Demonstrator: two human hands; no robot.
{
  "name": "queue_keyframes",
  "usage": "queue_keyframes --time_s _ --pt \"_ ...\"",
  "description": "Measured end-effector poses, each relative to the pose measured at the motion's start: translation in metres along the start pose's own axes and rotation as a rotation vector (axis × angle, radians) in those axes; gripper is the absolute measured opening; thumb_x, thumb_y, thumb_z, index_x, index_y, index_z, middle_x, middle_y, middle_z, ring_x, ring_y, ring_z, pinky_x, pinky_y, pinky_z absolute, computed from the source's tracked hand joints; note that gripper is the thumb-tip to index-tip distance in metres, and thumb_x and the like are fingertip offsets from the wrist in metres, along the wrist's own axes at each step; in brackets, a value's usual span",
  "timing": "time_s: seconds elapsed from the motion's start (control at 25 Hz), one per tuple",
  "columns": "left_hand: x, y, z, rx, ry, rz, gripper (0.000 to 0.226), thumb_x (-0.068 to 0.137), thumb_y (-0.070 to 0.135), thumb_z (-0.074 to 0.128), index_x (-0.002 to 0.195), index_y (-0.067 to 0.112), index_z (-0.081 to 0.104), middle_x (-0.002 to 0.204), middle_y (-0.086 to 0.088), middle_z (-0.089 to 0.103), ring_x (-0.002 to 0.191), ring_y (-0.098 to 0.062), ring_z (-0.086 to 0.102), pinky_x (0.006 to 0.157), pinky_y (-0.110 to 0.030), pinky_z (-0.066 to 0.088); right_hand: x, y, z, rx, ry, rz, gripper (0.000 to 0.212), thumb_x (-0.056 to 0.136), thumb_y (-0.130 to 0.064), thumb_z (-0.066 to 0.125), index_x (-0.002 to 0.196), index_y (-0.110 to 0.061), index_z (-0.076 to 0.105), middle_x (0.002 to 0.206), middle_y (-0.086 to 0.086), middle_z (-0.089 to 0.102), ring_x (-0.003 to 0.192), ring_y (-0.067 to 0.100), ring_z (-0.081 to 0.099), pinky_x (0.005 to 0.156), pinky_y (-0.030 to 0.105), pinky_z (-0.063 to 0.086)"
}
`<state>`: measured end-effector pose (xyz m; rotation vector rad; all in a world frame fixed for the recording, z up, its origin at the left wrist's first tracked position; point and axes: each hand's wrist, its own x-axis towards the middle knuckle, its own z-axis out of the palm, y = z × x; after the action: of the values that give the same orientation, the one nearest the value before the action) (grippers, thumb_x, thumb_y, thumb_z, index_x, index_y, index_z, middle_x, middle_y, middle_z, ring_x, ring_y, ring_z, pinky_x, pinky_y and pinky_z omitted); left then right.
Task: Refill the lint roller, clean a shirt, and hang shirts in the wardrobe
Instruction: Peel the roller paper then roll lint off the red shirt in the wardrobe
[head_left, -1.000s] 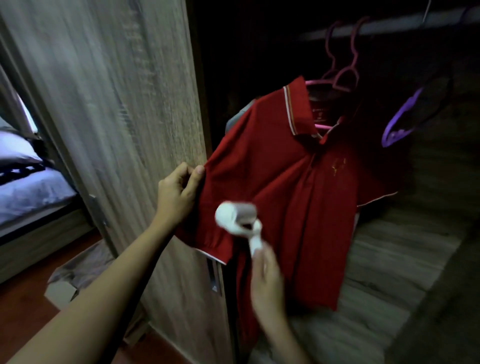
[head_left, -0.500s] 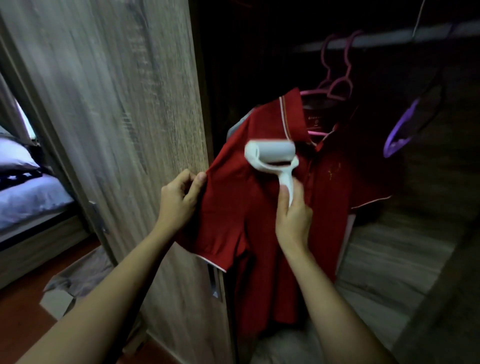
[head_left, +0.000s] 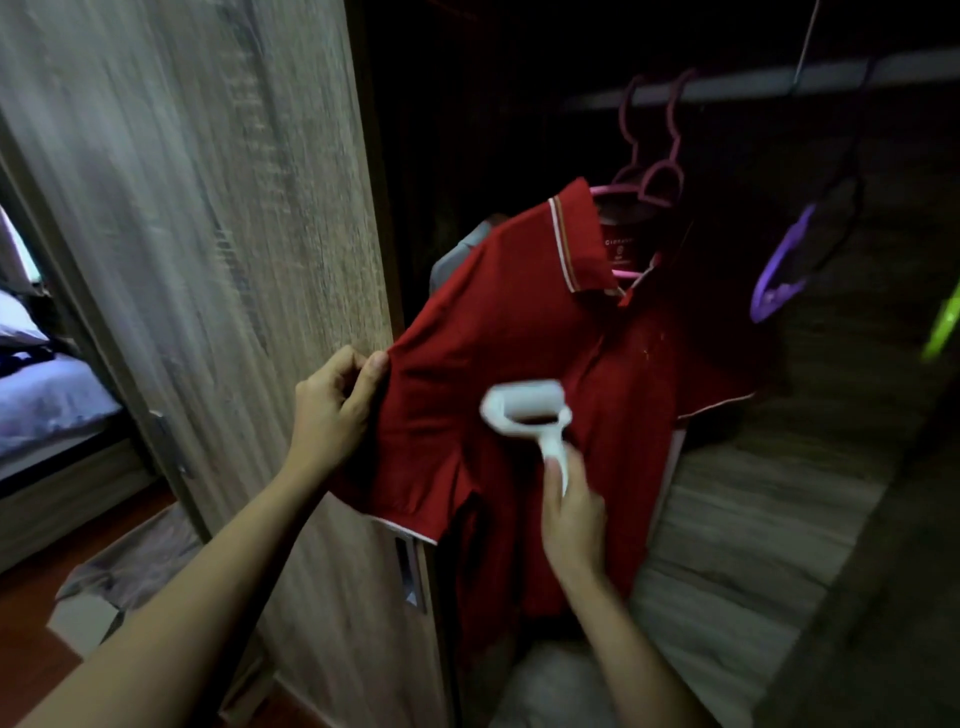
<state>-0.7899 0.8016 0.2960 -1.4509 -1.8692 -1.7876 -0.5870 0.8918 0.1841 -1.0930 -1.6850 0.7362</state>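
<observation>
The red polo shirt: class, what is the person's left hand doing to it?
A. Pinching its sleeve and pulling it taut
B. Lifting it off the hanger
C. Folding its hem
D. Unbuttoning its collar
A: the left hand pinches the sleeve edge of the red polo shirt, stretching it sideways while the right hand holds the lint roller against the front.

Red, white, pink, purple
Red shirt (head_left: 519, 364) with white-striped collar; white lint roller (head_left: 524, 410); pink hangers (head_left: 649, 176); purple hanger (head_left: 784, 270); grey woodgrain door (head_left: 218, 218).

Dim; wardrobe interior (head_left: 493, 104) near black; motion blur; daylight far left.
</observation>
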Motion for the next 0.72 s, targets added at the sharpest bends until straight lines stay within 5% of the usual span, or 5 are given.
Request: queue_keyframes --time_s 0.2,0.4,0.56,0.64,0.72 --pt "0.000 -0.001 -0.002 0.043 0.005 0.036 0.035 0.089 0.039 0.051 0.058 0.026 0.040 0.052 0.017 0.049 0.047 0.003 0.038 0.049 -0.013 0.029 0.050 -0.039 -0.008 0.139 0.178 -0.217 0.040 0.095 -0.033 0.036 0.126 -0.012 0.051 0.079 0.015 0.068 0.066 0.030 0.063 0.052 0.021 0.027" --pt "-0.001 -0.004 0.000 0.029 0.013 0.004 0.037 0.086 0.050 0.048 0.059 0.027 0.040 0.051 0.014 0.045 0.049 0.000 0.034 0.050 -0.019 0.030 -0.034 0.089 0.058 -0.172 -0.089 0.032 0.041 0.093 -0.053 0.031 0.123 -0.031 0.048 0.082 0.022 0.072 0.072 0.036 0.069 0.058 0.037 0.050" --pt "-0.001 -0.004 0.001 0.018 0.012 0.025 0.035 0.085 0.049 0.047 0.059 0.027 0.040 0.051 0.017 0.048 0.049 0.003 0.037 0.050 -0.015 0.031 -0.084 0.157 0.064 -0.295 -0.331 0.188 0.061 0.072 -0.072 0.011 0.120 -0.035 0.011 0.108 0.007 0.071 0.096 0.022 0.068 0.083 0.028 0.051" --pt "0.001 -0.004 0.001 -0.001 0.006 0.016 0.036 0.085 0.049 0.047 0.059 0.026 0.041 0.052 0.017 0.049 0.049 0.003 0.038 0.051 -0.016 0.032 -0.072 0.150 0.050 -0.306 -0.198 0.124 0.060 0.082 -0.072 0.017 0.115 -0.030 0.045 0.086 0.013 0.075 0.077 0.029 0.071 0.060 0.030 0.052" --pt "0.000 -0.005 0.001 -0.015 0.010 -0.004 0.037 0.085 0.051 0.048 0.059 0.026 0.041 0.053 0.015 0.049 0.051 0.002 0.038 0.052 -0.019 0.033 -0.038 0.118 0.029 -0.252 -0.101 0.114 0.046 0.091 -0.052 0.034 0.119 -0.024 0.057 0.080 0.023 0.072 0.074 0.041 0.068 0.057 0.036 0.051"
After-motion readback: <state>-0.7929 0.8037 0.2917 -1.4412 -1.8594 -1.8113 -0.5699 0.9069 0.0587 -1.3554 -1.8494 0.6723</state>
